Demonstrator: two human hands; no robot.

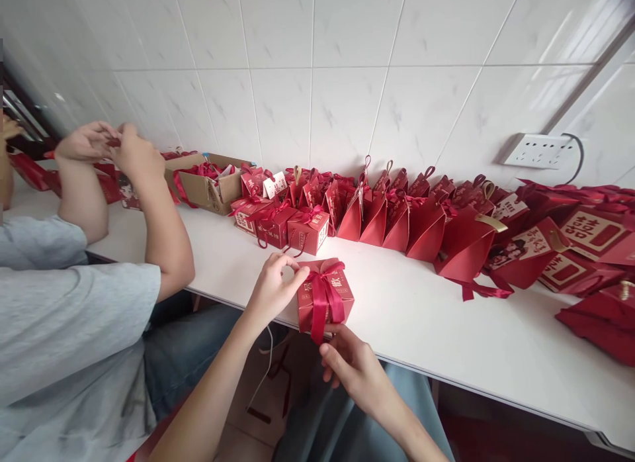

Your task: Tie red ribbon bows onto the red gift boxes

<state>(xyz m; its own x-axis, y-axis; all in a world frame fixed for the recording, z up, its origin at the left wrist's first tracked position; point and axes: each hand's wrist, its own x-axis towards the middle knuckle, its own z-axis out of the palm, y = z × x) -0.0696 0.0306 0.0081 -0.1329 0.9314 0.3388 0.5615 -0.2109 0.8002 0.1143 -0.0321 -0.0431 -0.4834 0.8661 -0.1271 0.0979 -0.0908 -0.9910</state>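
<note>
Red cube-shaped cardboard gift box (303, 313), gold-printed and tied with a glossy dark red satin ribbon (321, 306), sits at the near edge of the smooth white surface (421, 316). The left hand (272, 290) has its grip closed on the bow on top. The right hand (354, 369) pinches the ribbon's hanging tail. Behind stands 1 row of red tapered paper pouches (421, 227). A co-worker's hands (106, 144) meet at the far left.

Gift box (325, 298) on table (426, 316), before bags (426, 227).
</note>
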